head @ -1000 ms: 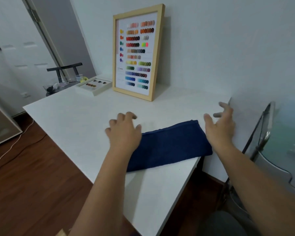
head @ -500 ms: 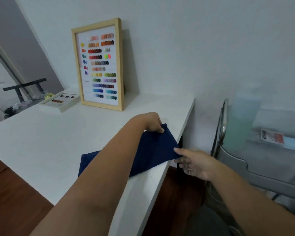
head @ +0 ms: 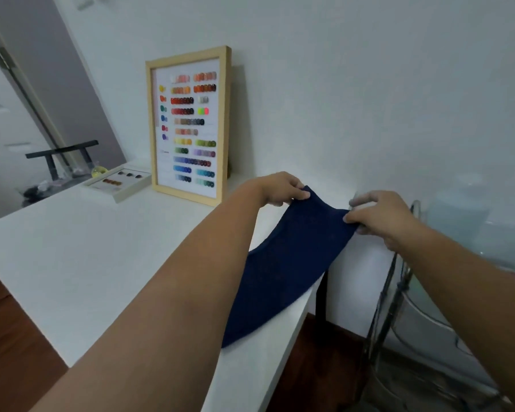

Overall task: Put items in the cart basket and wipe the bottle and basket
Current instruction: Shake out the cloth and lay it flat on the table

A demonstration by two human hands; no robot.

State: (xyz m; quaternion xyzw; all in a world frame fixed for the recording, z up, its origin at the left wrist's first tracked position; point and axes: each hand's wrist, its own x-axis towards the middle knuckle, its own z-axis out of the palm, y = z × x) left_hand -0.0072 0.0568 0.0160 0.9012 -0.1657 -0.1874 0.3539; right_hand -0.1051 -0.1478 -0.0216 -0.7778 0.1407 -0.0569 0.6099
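While both hands work at the far right corner of the white desk [head: 81, 263], a dark blue cloth [head: 283, 263] hangs between them, its upper edge raised off the surface. Left hand [head: 280, 188] pinches the cloth's far upper corner, thumb and fingers curled onto the fabric. Right hand [head: 381, 218] pinches the opposite upper corner just past the desk's right edge, fingers bent round the cloth edge. Lower part of the cloth trails down onto the desktop along the right edge, toward the near corner; the left forearm crosses in front of it.

Cart [head: 399, 292] stands just beside the desk's right edge, metal frame upright, with a translucent basket [head: 428, 310] on it; contents blurred. A pale greenish translucent bottle [head: 455, 215] stands in the cart, just right of the right hand; blurred, details not readable.

At the desk's back edge, against the wall, a wood-framed colour sample board [head: 191, 126] leans upright. Left of it, near the back left corner, a shallow white tray [head: 118, 182] with small dark and amber pieces. Beyond the desk's left end, a black stand [head: 61, 153] over some blurred clutter.
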